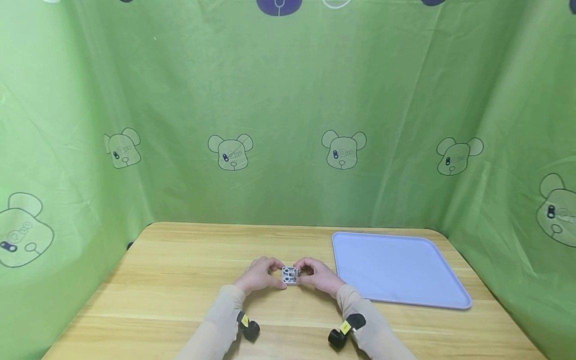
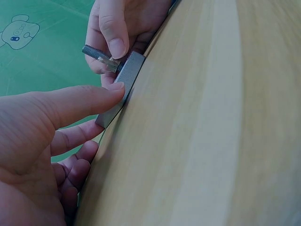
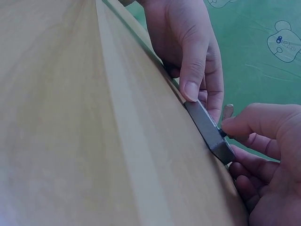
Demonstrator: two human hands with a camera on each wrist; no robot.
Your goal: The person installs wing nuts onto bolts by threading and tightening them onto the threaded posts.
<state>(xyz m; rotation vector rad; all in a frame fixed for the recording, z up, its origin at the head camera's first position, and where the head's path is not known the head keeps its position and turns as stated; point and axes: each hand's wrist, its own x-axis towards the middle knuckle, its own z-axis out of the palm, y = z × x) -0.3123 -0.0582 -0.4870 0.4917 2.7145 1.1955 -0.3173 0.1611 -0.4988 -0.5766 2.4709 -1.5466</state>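
Note:
A small grey metal block (image 1: pixel 289 281) with round holes in its top face lies on the wooden table between the two hands. My left hand (image 1: pixel 262 274) pinches its left side, the thumb on the near side wall. A threaded metal piece (image 2: pixel 96 52) with a shiny flat part stands out from the top of the block. My right hand (image 1: pixel 318 275) has thumb and fingers at this piece and the block's right end, and pinches there. In the right wrist view, the right thumb covers part of the fitting on the block (image 3: pixel 207 127).
A pale blue-violet tray (image 1: pixel 400 270) with a raised rim lies on the right of the wooden table (image 1: pixel 180 280), just beyond the right hand. Green curtains (image 1: pixel 288 100) with bear-head drawings hang behind and at both sides. A dark camera is strapped to each wrist.

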